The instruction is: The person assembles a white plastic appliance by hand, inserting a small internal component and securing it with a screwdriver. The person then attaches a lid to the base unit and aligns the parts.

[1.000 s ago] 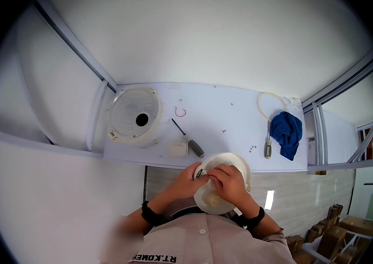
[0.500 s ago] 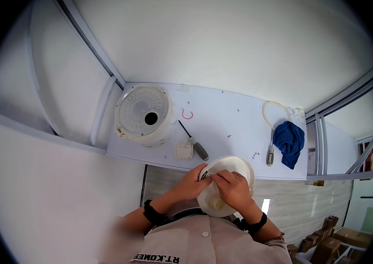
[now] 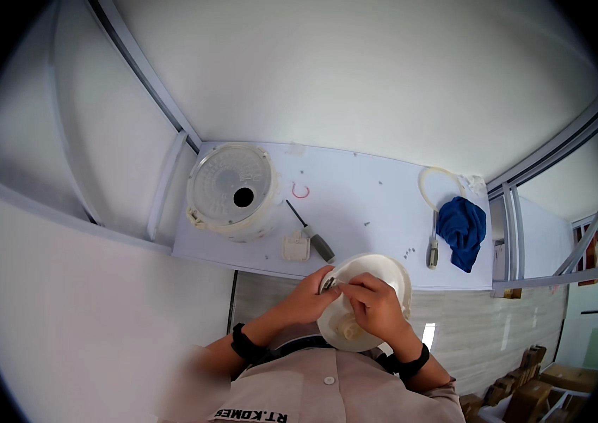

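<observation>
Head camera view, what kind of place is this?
Probably an appliance repair or assembly bench: a white worktable carries a round cream appliance body, a grey-handled screwdriver and a blue cloth, boxed in by white panels.

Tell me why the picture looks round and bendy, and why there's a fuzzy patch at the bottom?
Head view: a fisheye lens makes black corners and bends the straight grey wall rails near the rim; the white rectangular table curves too. Lighting is soft and even, with little shadow. A smudged patch sits low left beside the beige shirt; both hands on the round white plastic part look sharp.
</observation>
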